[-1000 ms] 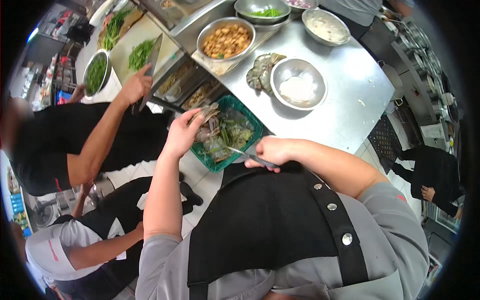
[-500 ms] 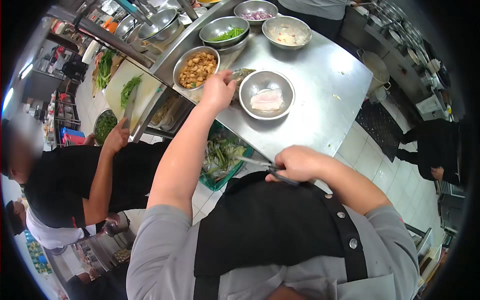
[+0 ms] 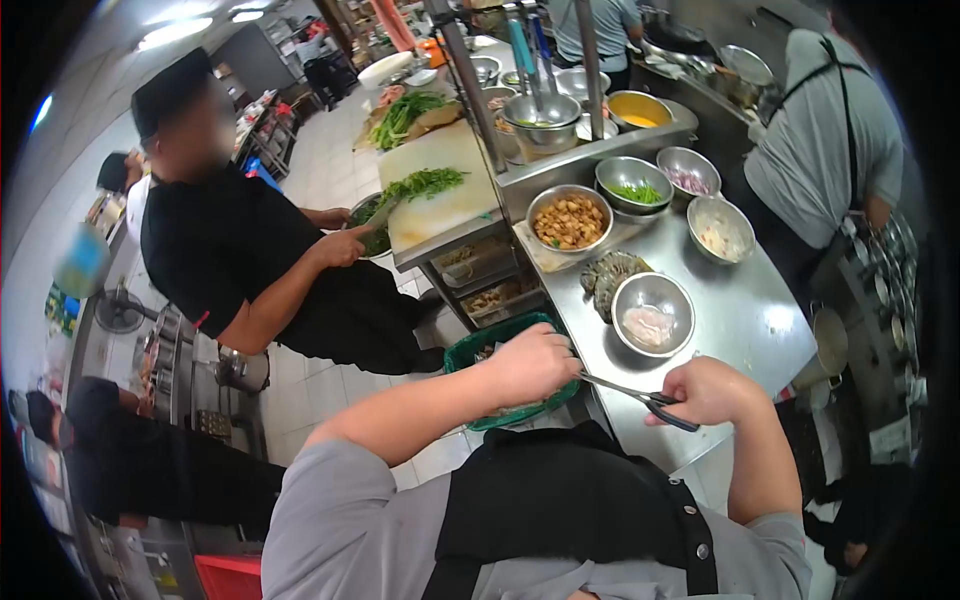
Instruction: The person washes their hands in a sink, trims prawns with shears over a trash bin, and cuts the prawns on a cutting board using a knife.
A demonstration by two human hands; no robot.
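My right hand (image 3: pixel 705 392) grips a pair of scissors (image 3: pixel 655 402) by its dark handles, the blades pointing left. Their tips reach the fingers of my left hand (image 3: pixel 538 362), which is closed over the table's near left edge. What it holds is mostly hidden behind the fingers; a small dark bit shows at the fingertips. Beyond the hands, a steel bowl (image 3: pixel 683 318) contains a pale, whitish piece of flesh (image 3: pixel 648 325). Against that bowl's left side lies a pile of grey-brown shellfish, seemingly prawns (image 3: pixel 612 282). Below my left hand stands a green basket (image 3: pixel 468 352) of scraps.
Along the steel table (image 3: pixel 770 330) stand bowls of browned chunks (image 3: pixel 570 220), green pieces (image 3: pixel 637 187), purple-white pieces (image 3: pixel 692 180) and a pale mixture (image 3: pixel 722 232). At left, a co-worker (image 3: pixel 270 250) holds a knife by a cutting board (image 3: pixel 440 205) with chopped greens.
My left hand has come back from the prawn pile to the scissors' tips. My right hand still holds the scissors. The view has swung left and up.
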